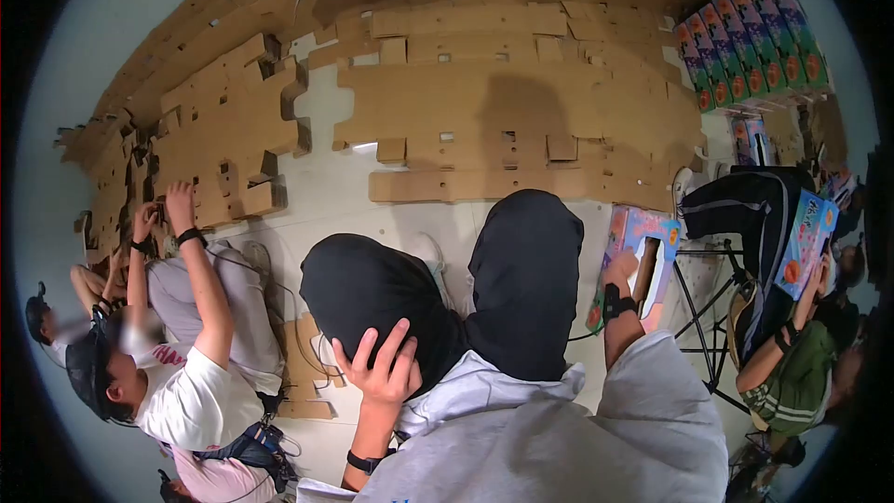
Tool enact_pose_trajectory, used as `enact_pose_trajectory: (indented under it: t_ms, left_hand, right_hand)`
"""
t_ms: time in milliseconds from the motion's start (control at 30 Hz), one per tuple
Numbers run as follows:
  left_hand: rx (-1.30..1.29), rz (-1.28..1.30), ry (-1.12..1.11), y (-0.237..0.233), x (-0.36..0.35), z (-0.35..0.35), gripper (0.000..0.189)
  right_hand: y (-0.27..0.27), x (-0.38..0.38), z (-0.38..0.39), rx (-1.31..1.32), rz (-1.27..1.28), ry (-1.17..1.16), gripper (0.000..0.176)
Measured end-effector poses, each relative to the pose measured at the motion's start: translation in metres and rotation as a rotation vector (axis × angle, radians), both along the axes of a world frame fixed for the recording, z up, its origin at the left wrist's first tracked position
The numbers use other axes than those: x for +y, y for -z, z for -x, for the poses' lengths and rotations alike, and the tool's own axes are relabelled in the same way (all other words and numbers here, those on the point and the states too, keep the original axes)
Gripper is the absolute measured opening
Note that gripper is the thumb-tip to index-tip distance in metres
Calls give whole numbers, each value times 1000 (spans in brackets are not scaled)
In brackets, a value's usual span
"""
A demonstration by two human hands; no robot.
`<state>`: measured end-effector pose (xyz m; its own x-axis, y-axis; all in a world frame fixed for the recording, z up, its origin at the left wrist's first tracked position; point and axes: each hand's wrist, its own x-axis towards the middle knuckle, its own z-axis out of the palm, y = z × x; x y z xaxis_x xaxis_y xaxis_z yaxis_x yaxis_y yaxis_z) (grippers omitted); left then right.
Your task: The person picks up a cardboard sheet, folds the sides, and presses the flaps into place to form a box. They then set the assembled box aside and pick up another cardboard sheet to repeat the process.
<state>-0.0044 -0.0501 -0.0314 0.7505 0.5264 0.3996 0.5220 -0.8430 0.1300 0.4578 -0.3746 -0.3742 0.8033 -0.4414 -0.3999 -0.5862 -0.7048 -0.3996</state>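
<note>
My left hand (380, 363) lies open, fingers loosely spread over my black-clad left knee (372, 303), holding nothing. My right hand (619, 272) touches the printed box (663, 250) beside its long opening (how tightly, I cannot tell, as the fingers are partly hidden). That box sits beside my right knee (529, 251), near the right end of the cardboard's (521, 112) near edge.

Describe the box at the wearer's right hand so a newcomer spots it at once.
From the big brown cardboard sheets, come down to the wearer's right knee, in black. Just right of it, the right hand touches a blue-and-pink printed box. A long dark opening sets it apart from the box held by the person in green and the row of boxes at upper right.
</note>
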Motion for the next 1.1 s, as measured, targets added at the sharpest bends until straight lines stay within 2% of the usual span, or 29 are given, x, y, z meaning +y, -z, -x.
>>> enact_pose_trajectory:
  t_ms: [33, 67, 133, 200, 300, 333, 433, 500, 533, 567, 600, 667, 733, 833, 933, 1033, 1100]
  left_hand:
    - [3, -2, 1, 0, 1, 0, 12]
    - [8, 9, -1, -3, 0, 1, 10]
    - [11, 15, 10, -4, -2, 5, 10]
    - [16, 11, -3, -6, -4, 8, 10]
    - [50, -8, -32, -4, -10, 13, 12]
    - [53, -16, -40, -4, -11, 14, 12]
    - [61, -22, -47, -4, -13, 15, 13]
    - [54, -28, -44, -3, -12, 15, 13]
    - [51, -17, -46, -4, -12, 13, 12]
    - [46, -8, -49, -5, -11, 9, 12]
    - [43, 0, -50, -7, -10, 6, 12]
    - [37, -4, -13, -11, -9, 1, 11]
    - [-5, -4, 19, -7, -8, -3, 10]
    - [-10, -13, 57, -1, -7, -7, 12]
    - [-42, 31, 31, -8, -6, -20, 7]
    - [-45, 43, 61, -6, -5, -19, 8]
    - [-66, 43, 55, -6, -6, -20, 7]
  right_hand:
    - [1, 21, -9, 43, -105, -59, 45]
    - [8, 43, -16, 84, -264, -139, 37]
    - [6, 78, -9, 147, -478, -131, 30]
    - [-1, 129, -12, 178, -609, 45, 35]
    - [29, 137, -52, 371, -897, 35, 52]
    - [38, 144, -56, 310, -850, 87, 41]
    - [82, 144, -74, 175, -912, 152, 27]
    - [94, 152, -69, 196, -912, -40, 23]
    - [85, 161, -67, 203, -909, -140, 21]
    - [74, 169, -67, 177, -620, -366, 24]
    - [38, 187, -59, 148, -324, -578, 28]
    - [-7, 212, -61, 120, -61, -774, 32]
    - [-42, 232, -83, 112, -128, -771, 39]
    - [-130, 256, -85, -102, -197, -905, 46]
    - [-180, 270, -71, -340, -88, -886, 46]
    - [-165, 267, -77, -556, -17, -1056, 45]
    - [-150, 264, -72, -571, 29, -1143, 41]
